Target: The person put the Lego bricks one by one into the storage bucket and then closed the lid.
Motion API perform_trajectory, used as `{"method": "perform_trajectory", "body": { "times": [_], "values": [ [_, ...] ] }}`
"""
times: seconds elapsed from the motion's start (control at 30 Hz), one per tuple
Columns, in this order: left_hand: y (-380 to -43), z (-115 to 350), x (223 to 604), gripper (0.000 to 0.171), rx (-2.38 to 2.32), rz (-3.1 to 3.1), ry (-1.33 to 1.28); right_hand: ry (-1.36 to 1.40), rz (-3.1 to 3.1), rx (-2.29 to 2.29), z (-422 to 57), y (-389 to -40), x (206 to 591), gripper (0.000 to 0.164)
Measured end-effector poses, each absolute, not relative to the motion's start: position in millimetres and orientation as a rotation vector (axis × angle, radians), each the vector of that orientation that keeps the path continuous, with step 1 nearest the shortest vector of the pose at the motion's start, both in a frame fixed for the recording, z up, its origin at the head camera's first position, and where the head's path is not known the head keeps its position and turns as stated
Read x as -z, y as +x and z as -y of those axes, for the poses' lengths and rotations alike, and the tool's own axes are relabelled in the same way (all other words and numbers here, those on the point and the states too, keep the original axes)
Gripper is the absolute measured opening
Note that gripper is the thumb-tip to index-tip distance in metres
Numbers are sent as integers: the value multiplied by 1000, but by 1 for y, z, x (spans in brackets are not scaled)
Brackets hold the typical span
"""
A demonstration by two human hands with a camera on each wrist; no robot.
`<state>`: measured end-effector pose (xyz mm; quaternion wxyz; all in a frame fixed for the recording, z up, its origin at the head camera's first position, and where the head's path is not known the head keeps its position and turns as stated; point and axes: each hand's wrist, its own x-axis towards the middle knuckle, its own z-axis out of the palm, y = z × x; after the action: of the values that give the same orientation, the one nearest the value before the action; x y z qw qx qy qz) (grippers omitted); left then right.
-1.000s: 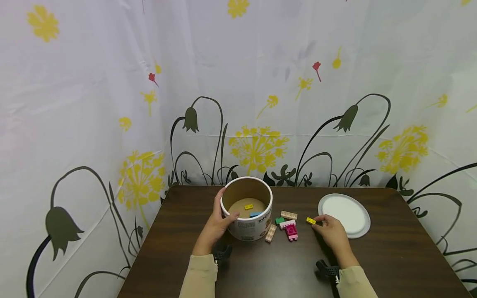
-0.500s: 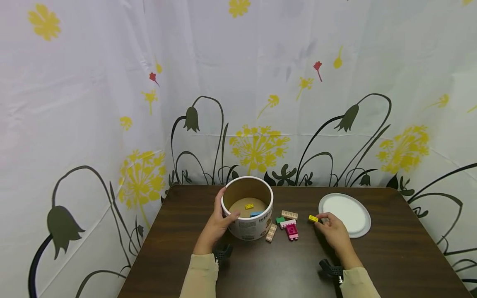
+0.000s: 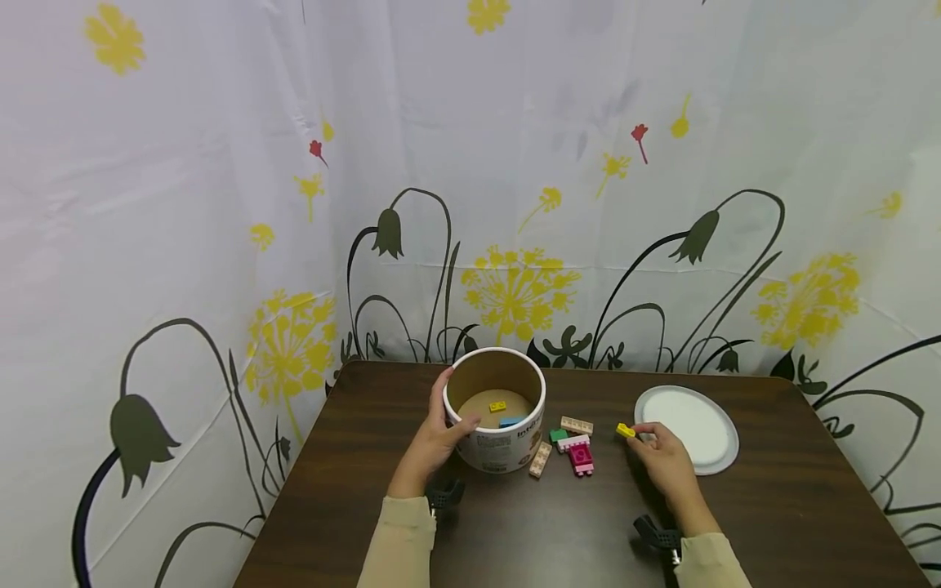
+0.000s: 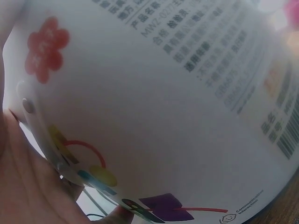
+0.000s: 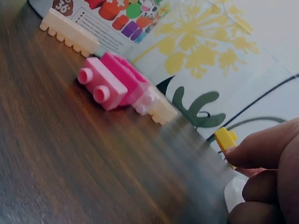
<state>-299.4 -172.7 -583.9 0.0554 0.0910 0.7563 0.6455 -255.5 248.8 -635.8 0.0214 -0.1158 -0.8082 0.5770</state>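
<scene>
My left hand (image 3: 435, 437) grips the left side of a white round tub (image 3: 494, 445), thumb over the rim and fingers around the far wall. The tub is tilted so its inside shows. Within it lie a small yellow brick (image 3: 497, 406) and a blue brick (image 3: 511, 421). Printed lettering on the tub wall (image 4: 140, 102) fills the left wrist view. My right hand (image 3: 667, 459) pinches another yellow brick (image 5: 225, 138) between thumb and forefinger, to the right of the loose bricks. Its other fingers are curled in the right wrist view.
Between the tub and my right hand lie a magenta brick (image 3: 581, 455), a light pink brick (image 3: 573, 442), a green brick (image 3: 559, 436) and two beige bricks, one a beige brick (image 3: 540, 460) beside the tub. A white round lid (image 3: 702, 433) is at the right. Behind the table hangs a flowered curtain (image 3: 412, 106).
The yellow brick in my right hand has turned slightly and tilted. The whole head view has shifted a little to the left. My left hand keeps its grip on the tub.
</scene>
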Motion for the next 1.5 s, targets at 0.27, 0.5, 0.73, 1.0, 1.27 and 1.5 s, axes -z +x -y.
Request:
{"method": "perform_trajectory", "body": {
  "times": [0.27, 0.5, 0.73, 1.0, 1.27, 1.5],
  "values": [
    [-298, 170, 583, 102, -1948, -2300, 285, -332, 2350, -2134, -217, -264, 597, 42],
    [-300, 171, 581, 101, -1979, -2295, 286, -9, 2151, -2272, -172, -289, 531, 35],
    [-298, 175, 579, 100, -1972, -2293, 266, 392, 1927, -2506, -116, -314, 494, 27],
    [-297, 171, 582, 103, -1965, -2315, 310, 617, 2250, -2301, -75, -356, 506, 20],
    [-298, 170, 579, 102, -1960, -2303, 325, 749, 2663, -1924, -69, -360, 502, 25],
    [-297, 171, 577, 102, -1939, -2341, 311, 670, 2693, -1991, -68, -361, 498, 22]
  ]
}}
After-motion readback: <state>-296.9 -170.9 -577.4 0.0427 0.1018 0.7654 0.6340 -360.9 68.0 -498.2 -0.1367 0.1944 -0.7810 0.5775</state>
